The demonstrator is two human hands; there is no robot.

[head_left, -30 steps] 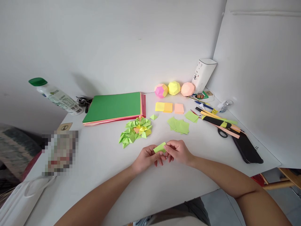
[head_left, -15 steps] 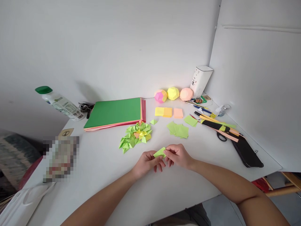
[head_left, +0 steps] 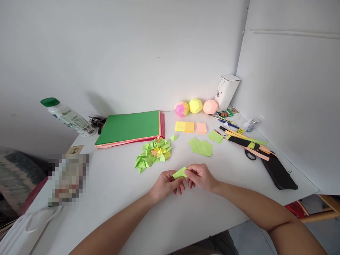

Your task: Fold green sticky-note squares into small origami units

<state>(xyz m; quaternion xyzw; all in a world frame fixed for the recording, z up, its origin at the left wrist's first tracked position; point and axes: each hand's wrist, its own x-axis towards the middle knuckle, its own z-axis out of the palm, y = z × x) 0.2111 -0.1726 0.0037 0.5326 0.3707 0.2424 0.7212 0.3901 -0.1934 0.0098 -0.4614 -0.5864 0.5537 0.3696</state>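
A small light-green piece of paper (head_left: 179,173), a narrow rectangle in shape, is held between both hands above the table. My left hand (head_left: 168,184) pinches its left end, thumb in front. At the right end, my right hand (head_left: 199,176) grips it between thumb and fingers. Beyond the hands lies a pile of folded green paper pieces (head_left: 148,156), with a few yellow and orange ones among them. One folded green piece (head_left: 173,137) sits apart from the pile. Flat green paper squares (head_left: 202,147) overlap behind my right hand, with another green square (head_left: 215,136) farther right.
A stack of coloured sheets (head_left: 130,125) and a bottle (head_left: 70,117) stand back left. Three faceted paper balls (head_left: 196,106) line the wall beside a white box (head_left: 227,92). Yellow-orange (head_left: 184,126) and pink squares (head_left: 201,128) lie before them. Scissors (head_left: 250,154), a cutter (head_left: 243,142) and a black phone-shaped object (head_left: 280,173) are right.
Both hands stay in nearly the same place, still holding the green paper. The paper has shifted very slightly to the left; nothing else has visibly moved.
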